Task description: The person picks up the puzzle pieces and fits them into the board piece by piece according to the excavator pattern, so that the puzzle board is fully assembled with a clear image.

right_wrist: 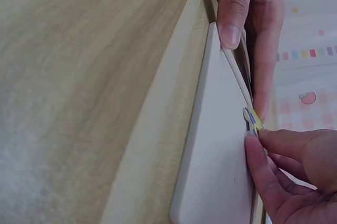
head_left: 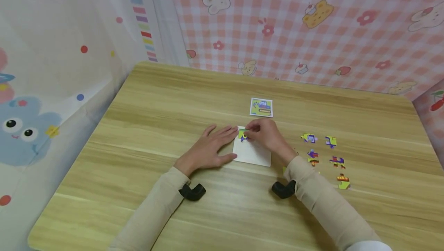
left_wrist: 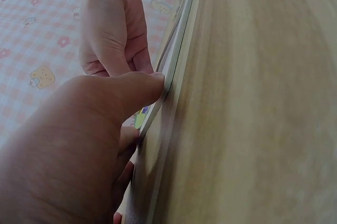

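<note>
**Yellow-green jigsaw piece with blue print (head_left: 241, 132) held at a corner**

The right hand (head_left: 268, 133) pinches this piece between thumb and fingers at the far-left corner of a flat white square board (head_left: 251, 156). The left hand (head_left: 209, 149) has its fingers extended, fingertips and thumb touching the board's left edge. The step looks like fitting a corner piece; the next move probably calls for aligning it, then pressing it flat. A small printed picture card (head_left: 261, 107) lies beyond; loose multicoloured jigsaw pieces (head_left: 337, 161) lie to the right.
</note>
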Demonstrator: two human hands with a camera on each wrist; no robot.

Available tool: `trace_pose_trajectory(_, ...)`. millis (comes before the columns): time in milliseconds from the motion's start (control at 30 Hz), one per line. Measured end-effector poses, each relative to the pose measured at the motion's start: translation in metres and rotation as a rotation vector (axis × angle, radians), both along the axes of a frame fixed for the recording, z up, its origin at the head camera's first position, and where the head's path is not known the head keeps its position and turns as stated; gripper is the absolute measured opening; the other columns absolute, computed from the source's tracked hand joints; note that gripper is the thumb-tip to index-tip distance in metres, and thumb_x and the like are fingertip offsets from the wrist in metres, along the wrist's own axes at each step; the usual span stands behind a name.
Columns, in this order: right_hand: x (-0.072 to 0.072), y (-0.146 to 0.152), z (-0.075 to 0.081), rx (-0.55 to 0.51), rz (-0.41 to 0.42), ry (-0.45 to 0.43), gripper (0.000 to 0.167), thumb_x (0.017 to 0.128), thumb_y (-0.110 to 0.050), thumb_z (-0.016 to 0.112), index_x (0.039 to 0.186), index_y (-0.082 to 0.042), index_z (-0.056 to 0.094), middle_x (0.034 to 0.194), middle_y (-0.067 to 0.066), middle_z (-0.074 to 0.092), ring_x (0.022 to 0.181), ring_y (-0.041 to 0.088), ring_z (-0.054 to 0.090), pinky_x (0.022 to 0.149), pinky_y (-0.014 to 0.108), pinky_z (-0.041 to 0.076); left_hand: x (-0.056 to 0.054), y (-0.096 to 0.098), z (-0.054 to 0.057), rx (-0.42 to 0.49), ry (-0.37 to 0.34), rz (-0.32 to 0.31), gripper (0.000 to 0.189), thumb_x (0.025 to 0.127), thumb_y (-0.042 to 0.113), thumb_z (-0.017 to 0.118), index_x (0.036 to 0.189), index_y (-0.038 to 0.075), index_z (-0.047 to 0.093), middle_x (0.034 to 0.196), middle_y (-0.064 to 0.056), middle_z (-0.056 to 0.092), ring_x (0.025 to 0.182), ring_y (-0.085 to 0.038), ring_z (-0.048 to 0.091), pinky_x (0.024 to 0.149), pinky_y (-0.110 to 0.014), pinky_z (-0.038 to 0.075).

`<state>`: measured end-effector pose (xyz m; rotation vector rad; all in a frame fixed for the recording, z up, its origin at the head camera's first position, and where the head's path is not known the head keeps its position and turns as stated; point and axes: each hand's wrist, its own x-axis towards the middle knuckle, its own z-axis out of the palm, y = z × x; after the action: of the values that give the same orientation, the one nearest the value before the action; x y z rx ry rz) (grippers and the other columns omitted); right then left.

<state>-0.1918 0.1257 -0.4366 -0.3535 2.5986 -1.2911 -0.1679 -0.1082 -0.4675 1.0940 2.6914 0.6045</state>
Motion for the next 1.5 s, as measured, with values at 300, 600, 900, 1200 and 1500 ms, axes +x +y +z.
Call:
trace_pose_trajectory(300, 0.0, -0.004, 0.003, 0.046, -0.003, 0.004, 0.008, 0.095, 0.0, 0.071, 0.097, 0.006, 0.075, 0.085, 0.013, 0.074, 0.075, 0.018, 0.068, 0.065, 0.025, 0.052, 0.001, 0.0, 0.002, 0.01, -0.017, 0.006, 0.078, 0.102, 0.055, 0.053, 0.164, 0.014, 0.029, 0.169, 0.001, 0.026, 0.157, -0.018, 0.02, 0.127, -0.05, 0.001)
trace_pose_trajectory(600, 0.002, -0.008, 0.003, 0.056, -0.016, 0.003, 0.005, 0.096, 0.001, 0.07, 0.093, 0.004, 0.074, 0.083, 0.011, 0.072, 0.073, 0.017, 0.067, 0.065, 0.025, 0.052, 0.0, 0.0, -0.002, 0.011, -0.011, 0.01, 0.078, 0.101, 0.056, 0.052, 0.164, 0.015, 0.029, 0.169, 0.001, 0.026, 0.157, -0.017, 0.02, 0.127, -0.049, 0.001)
trace_pose_trajectory(900, 0.005, -0.009, 0.005, 0.109, 0.018, 0.007, 0.027, 0.086, -0.004, 0.082, 0.108, 0.005, 0.071, 0.096, 0.015, 0.071, 0.089, 0.026, 0.067, 0.081, 0.036, 0.057, -0.001, 0.001, -0.001, 0.003, -0.012, 0.009, 0.079, 0.101, 0.056, 0.052, 0.164, 0.015, 0.029, 0.169, 0.001, 0.026, 0.157, -0.018, 0.02, 0.127, -0.05, 0.001)
trace_pose_trajectory(1200, 0.005, -0.009, 0.004, 0.12, 0.06, 0.016, 0.029, 0.084, -0.001, 0.083, 0.109, 0.008, 0.072, 0.094, 0.016, 0.071, 0.088, 0.026, 0.066, 0.082, 0.039, 0.057, 0.0, 0.001, 0.0, 0.007, -0.005, 0.007, 0.078, 0.101, 0.055, 0.053, 0.163, 0.013, 0.031, 0.169, -0.001, 0.027, 0.157, -0.02, 0.021, 0.127, -0.051, 0.001)
trace_pose_trajectory(1500, 0.008, -0.011, 0.011, 0.111, 0.044, 0.093, 0.024, 0.08, 0.0, 0.086, 0.096, 0.006, 0.07, 0.089, 0.017, 0.067, 0.077, 0.024, 0.067, 0.069, 0.031, 0.054, -0.001, 0.001, -0.001, 0.005, -0.002, 0.005, 0.078, 0.101, 0.056, 0.052, 0.163, 0.014, 0.031, 0.169, 0.0, 0.027, 0.157, -0.018, 0.02, 0.127, -0.05, 0.001)
